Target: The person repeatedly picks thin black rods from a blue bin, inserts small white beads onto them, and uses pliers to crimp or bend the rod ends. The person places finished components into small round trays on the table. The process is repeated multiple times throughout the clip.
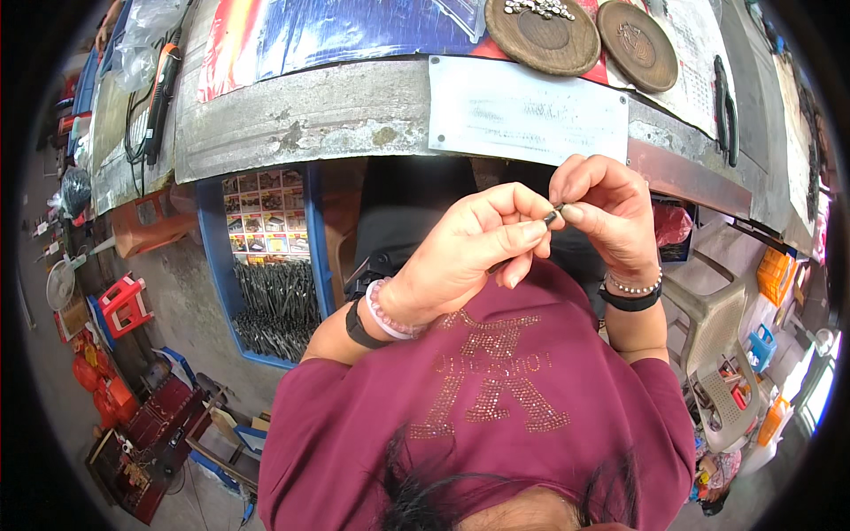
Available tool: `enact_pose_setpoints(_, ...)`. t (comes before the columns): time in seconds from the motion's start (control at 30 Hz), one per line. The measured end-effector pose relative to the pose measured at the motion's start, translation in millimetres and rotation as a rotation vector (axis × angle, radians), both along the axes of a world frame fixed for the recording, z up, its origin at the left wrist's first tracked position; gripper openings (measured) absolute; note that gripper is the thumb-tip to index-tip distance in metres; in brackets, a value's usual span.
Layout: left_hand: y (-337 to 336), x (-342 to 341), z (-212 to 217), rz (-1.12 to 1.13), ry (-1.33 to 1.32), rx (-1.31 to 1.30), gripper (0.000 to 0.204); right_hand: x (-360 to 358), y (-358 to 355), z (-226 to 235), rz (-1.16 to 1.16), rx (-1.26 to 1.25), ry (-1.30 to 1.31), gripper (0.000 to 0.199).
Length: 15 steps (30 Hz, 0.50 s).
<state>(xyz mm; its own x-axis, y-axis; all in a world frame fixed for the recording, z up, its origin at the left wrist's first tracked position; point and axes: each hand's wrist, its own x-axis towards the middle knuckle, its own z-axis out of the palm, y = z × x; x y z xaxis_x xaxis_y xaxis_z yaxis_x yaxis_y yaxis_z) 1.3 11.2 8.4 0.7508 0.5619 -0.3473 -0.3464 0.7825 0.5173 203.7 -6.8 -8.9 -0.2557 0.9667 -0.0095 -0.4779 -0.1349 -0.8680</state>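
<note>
My left hand (482,239) is closed, pinching a small dark cylindrical piece (551,217) between thumb and forefinger. The fingertips of my right hand (611,208) meet at the other end of this piece, thumb and forefinger pressed together on something tiny. What exactly the right fingers grip is too small to make out. Both hands are held in front of my chest, just off the near edge of the bench. Beyond them a white plate (496,106) with screws at its corners lies along that edge.
Two round wooden dishes, one with shiny stones (553,49) and one with fine small parts (664,66), stand on the bench (310,124). A black hand tool (726,124) lies right, an orange-black tool (163,93) left. Below, a blue tray (217,257) holds many thin dark pieces.
</note>
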Motion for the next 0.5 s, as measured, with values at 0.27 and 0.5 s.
enact_pose_setpoints(0.27,-0.2,-0.3,-3.0,-0.058,-0.034,-0.043,0.018,7.1,-6.1,8.0,-0.079,0.018,-0.155,0.026)
enact_pose_setpoints(0.5,0.6,-1.0,-4.8,-0.100,-0.032,-0.093,0.018,12.7,-3.6,18.1,0.004,0.038,-0.275,0.025)
